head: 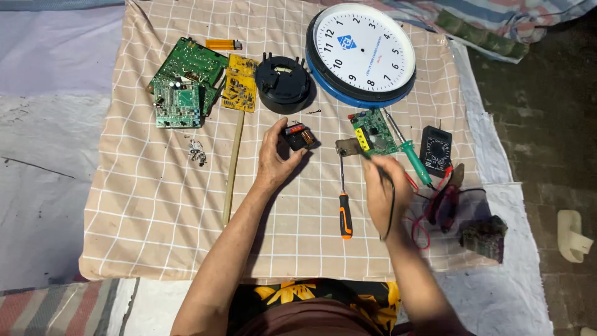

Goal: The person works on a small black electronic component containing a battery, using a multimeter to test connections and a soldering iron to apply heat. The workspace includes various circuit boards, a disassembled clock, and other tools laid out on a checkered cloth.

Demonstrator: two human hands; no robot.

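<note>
My left hand grips a small black clock movement with a copper coil showing, held just above the checked cloth. My right hand is closed on a thin black probe with its wire trailing back along my wrist; its tip points up-left towards a small green circuit board. A screwdriver with an orange-and-black handle lies between my hands.
A round blue-rimmed wall clock and a black round housing lie at the back. Green boards, a yellow board, an orange lighter and a wooden stick are at left. A green-handled tool, a multimeter and pliers are at right.
</note>
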